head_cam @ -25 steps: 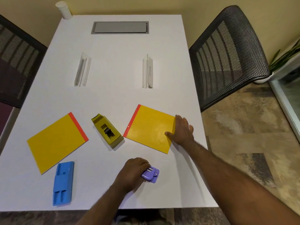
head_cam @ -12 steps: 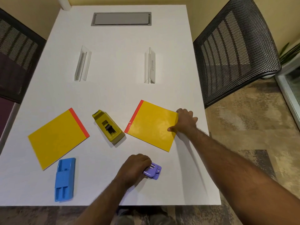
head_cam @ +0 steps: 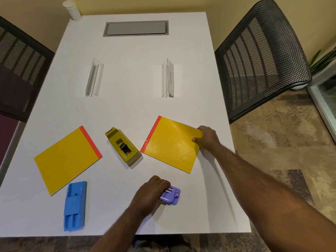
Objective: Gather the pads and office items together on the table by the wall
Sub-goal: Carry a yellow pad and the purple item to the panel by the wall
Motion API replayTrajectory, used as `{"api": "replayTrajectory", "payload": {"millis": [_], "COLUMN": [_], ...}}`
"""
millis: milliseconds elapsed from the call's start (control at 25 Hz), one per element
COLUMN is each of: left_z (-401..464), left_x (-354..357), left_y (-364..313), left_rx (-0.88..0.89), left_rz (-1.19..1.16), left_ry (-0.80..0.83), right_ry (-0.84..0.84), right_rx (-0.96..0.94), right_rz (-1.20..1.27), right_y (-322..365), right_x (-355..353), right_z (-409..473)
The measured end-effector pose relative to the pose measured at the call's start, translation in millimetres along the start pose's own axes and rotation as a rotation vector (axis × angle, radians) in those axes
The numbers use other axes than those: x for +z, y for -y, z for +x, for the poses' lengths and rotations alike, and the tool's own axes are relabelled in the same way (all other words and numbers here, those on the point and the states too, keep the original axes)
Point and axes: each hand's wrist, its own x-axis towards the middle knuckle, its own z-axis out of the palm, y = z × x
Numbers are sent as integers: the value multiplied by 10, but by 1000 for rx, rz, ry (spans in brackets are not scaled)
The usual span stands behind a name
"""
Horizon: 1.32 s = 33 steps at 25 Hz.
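Two yellow pads with red bindings lie on the white table (head_cam: 127, 106). My right hand (head_cam: 207, 139) grips the right edge of the right pad (head_cam: 171, 144), thumb on top. The left pad (head_cam: 67, 159) lies flat and untouched. Between the pads stands an olive tape dispenser (head_cam: 123, 146). My left hand (head_cam: 151, 192) curls over a small purple hole punch (head_cam: 171, 196) near the front edge. A blue plastic holder (head_cam: 74, 206) lies at the front left.
Two clear acrylic sign stands (head_cam: 94, 78) (head_cam: 168, 79) sit mid-table. A grey cable hatch (head_cam: 136, 28) and a white cup (head_cam: 71, 10) are at the wall end. Mesh chairs flank the table, one right (head_cam: 261, 57), one left (head_cam: 18, 70).
My right hand went from lying flat on the right pad's corner to gripping its edge. My left hand has stayed on the purple punch.
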Motion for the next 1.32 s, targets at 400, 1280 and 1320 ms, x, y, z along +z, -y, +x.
{"api": "replayTrajectory", "payload": {"millis": [400,1280,1320], "left_z": [-336,-613,-611], "left_x": [-194,-1143,-1194], "left_y": [64,-479,-493], "left_rx": [-169,-201,-179], "left_rz": [-162,-879,-899], "left_ry": [-164,-282,-265], "right_ry": [-62,-364,-391], "right_rx": [27,13,12], "right_rz": [569,1451,1462], "right_y": [-100,11,24], "right_x": [-82,-185,-169], "right_z": [-438,-2586,-2694]}}
